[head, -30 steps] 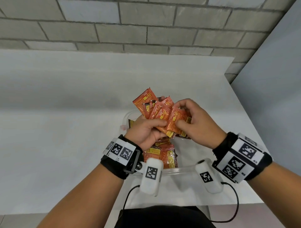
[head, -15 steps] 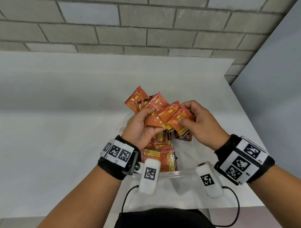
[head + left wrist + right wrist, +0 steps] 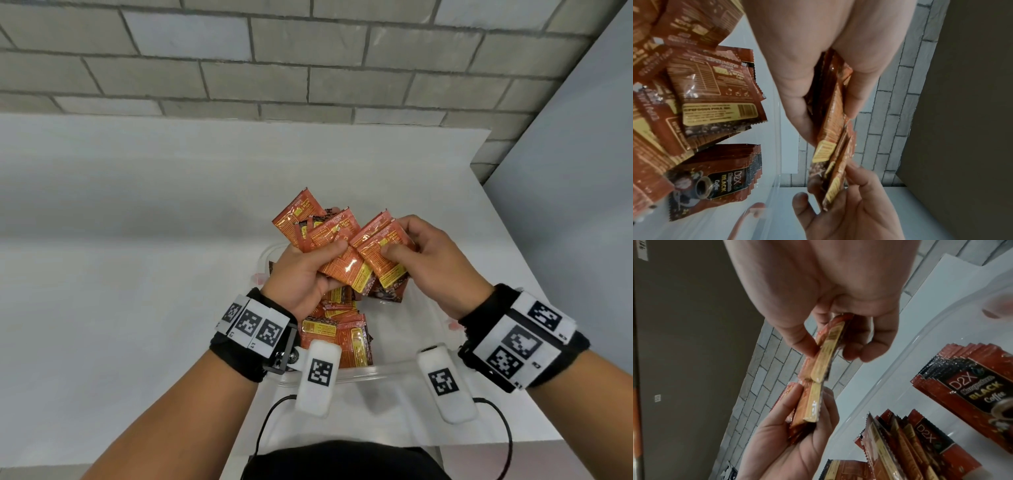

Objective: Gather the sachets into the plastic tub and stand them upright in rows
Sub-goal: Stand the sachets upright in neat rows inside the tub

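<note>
The head camera looked down from above the desk's (image 3: 137, 308) near edge; both wrist cameras sat close, sharing the held sachets (image 3: 830, 129).

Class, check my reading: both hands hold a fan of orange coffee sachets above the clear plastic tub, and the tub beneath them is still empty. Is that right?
Not quite. The left hand and right hand do hold a fan of orange coffee sachets above the clear plastic tub, but the tub is not empty: the head view shows more sachets inside it, and both wrist views confirm this.
</note>
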Tool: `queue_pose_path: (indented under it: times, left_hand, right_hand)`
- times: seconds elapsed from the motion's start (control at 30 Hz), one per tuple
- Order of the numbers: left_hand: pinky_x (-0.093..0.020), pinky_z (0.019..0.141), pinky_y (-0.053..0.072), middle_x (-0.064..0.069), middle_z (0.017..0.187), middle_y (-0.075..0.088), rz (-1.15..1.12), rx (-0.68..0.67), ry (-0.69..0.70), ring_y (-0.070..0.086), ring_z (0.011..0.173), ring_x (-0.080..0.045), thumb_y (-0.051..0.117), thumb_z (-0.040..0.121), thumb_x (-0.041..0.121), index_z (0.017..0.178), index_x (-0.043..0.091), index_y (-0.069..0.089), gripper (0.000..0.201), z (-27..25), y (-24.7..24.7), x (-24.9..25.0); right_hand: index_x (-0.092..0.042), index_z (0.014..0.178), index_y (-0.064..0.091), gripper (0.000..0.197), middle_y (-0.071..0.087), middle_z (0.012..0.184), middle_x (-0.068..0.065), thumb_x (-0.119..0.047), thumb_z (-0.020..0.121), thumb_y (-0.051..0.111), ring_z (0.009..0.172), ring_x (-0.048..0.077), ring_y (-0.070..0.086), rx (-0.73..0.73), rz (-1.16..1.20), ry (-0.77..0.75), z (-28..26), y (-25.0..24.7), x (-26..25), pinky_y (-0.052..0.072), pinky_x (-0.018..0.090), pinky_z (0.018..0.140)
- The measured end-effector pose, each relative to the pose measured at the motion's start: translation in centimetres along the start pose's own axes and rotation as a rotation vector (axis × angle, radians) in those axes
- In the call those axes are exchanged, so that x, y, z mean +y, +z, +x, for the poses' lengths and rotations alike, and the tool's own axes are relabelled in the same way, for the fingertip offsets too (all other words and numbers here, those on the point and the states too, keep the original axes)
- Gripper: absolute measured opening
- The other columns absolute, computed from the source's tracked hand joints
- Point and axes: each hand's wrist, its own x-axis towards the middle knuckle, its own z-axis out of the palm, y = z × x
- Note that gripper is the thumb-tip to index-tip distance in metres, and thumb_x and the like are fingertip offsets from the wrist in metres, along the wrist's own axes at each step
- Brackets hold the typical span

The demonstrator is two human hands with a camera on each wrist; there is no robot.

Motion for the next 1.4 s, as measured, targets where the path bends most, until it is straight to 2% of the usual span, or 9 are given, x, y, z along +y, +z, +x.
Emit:
queue_pose_path:
  times: [0.17, 0.3, 0.47, 0.63, 0.87, 0.97, 1.07, 1.2, 1.4]
  left_hand:
    - [-0.041, 0.069, 0.060, -0.011, 0.102, 0.072, 0.001, -0.014, 0.018, 0.071, 0.090, -0.024, 0.062, 0.076, 0.009, 0.119, 0.007, 0.056, 0.043, 0.0, 0.1, -0.1]
    - [-0.046, 0.072, 0.059, -0.009, 0.097, 0.073, -0.061, 0.014, 0.020, 0.071, 0.088, -0.026, 0.055, 0.090, 0.011, 0.109, 0.010, 0.060, 0.020, 0.1, -0.2, 0.0]
    - [-0.050, 0.076, 0.058, -0.012, 0.097, 0.072, -0.074, 0.020, 0.026, 0.070, 0.087, -0.027, 0.060, 0.081, 0.010, 0.107, 0.007, 0.057, 0.027, 0.0, -1.1, 0.7]
    - [-0.034, 0.064, 0.058, -0.004, 0.093, 0.073, 0.085, -0.004, 0.045, 0.070, 0.084, -0.020, 0.064, 0.075, 0.013, 0.110, 0.010, 0.060, 0.036, -0.6, -0.8, 0.2]
    - [-0.031, 0.060, 0.059, -0.004, 0.094, 0.074, 0.193, -0.007, 0.048, 0.072, 0.085, -0.020, 0.066, 0.078, 0.015, 0.105, 0.014, 0.063, 0.027, -0.9, -0.5, 0.1]
    - [-0.042, 0.070, 0.060, -0.013, 0.093, 0.072, 0.052, 0.008, -0.005, 0.071, 0.084, -0.027, 0.049, 0.092, 0.004, 0.101, 0.002, 0.056, 0.011, -1.0, -0.6, 0.5]
    - [-0.050, 0.084, 0.056, -0.020, 0.109, 0.066, -0.001, 0.001, -0.025, 0.065, 0.102, -0.037, 0.042, 0.093, -0.001, 0.102, 0.000, 0.053, 0.014, -1.1, -1.0, 0.7]
    - [-0.051, 0.094, 0.050, -0.002, 0.087, 0.071, 0.119, -0.062, 0.034, 0.067, 0.090, -0.020, 0.048, 0.093, -0.004, 0.087, 0.011, 0.057, 0.018, -1.2, -0.8, 0.8]
    - [-0.036, 0.075, 0.059, -0.001, 0.096, 0.073, 0.240, -0.035, 0.054, 0.070, 0.089, -0.019, 0.060, 0.086, 0.001, 0.106, 0.014, 0.061, 0.024, -1.2, -0.7, 0.5]
  right_hand:
    - [-0.019, 0.096, 0.062, 0.013, 0.072, 0.092, -0.002, -0.009, 0.088, 0.063, 0.080, 0.012, 0.068, -0.031, 0.038, -0.012, 0.0, -0.2, 0.2, 0.055, 0.027, 0.075]
    - [-0.014, 0.099, 0.063, 0.017, 0.072, 0.093, 0.003, -0.002, 0.086, 0.063, 0.080, 0.015, 0.070, -0.025, 0.196, 0.008, 0.1, -0.3, 0.4, 0.056, 0.024, 0.069]
    - [-0.015, 0.100, 0.061, 0.019, 0.069, 0.095, 0.002, -0.002, 0.087, 0.059, 0.081, 0.013, 0.068, 0.026, 0.336, 0.024, 0.5, -0.6, 0.4, 0.054, 0.024, 0.068]
    - [-0.013, 0.105, 0.060, 0.018, 0.068, 0.098, 0.003, -0.003, 0.090, 0.056, 0.086, 0.014, 0.067, -0.029, 0.344, 0.050, 0.4, -0.2, 0.3, 0.055, 0.027, 0.076]
    - [-0.012, 0.099, 0.058, 0.016, 0.069, 0.099, 0.008, -0.001, 0.088, 0.060, 0.090, 0.021, 0.066, -0.076, 0.202, 0.050, 0.0, 0.4, 0.3, 0.055, 0.035, 0.083]
    - [-0.016, 0.105, 0.057, 0.024, 0.069, 0.101, 0.005, 0.001, 0.088, 0.059, 0.088, 0.017, 0.067, -0.065, 0.223, 0.029, -0.1, 0.0, 0.1, 0.055, 0.027, 0.074]
    - [-0.012, 0.109, 0.058, 0.024, 0.068, 0.101, 0.004, 0.002, 0.090, 0.055, 0.085, 0.012, 0.066, -0.053, 0.299, 0.042, -0.1, -0.2, 0.0, 0.053, 0.021, 0.069]
    - [0.000, 0.117, 0.056, 0.025, 0.067, 0.107, 0.011, -0.001, 0.093, 0.049, 0.091, 0.019, 0.065, -0.065, 0.416, 0.115, -0.3, 0.0, 0.2, 0.053, 0.032, 0.081]
    - [-0.005, 0.119, 0.057, 0.026, 0.069, 0.105, 0.009, -0.003, 0.093, 0.050, 0.088, 0.019, 0.067, -0.042, 0.430, 0.170, -0.3, 0.4, 0.3, 0.054, 0.032, 0.075]
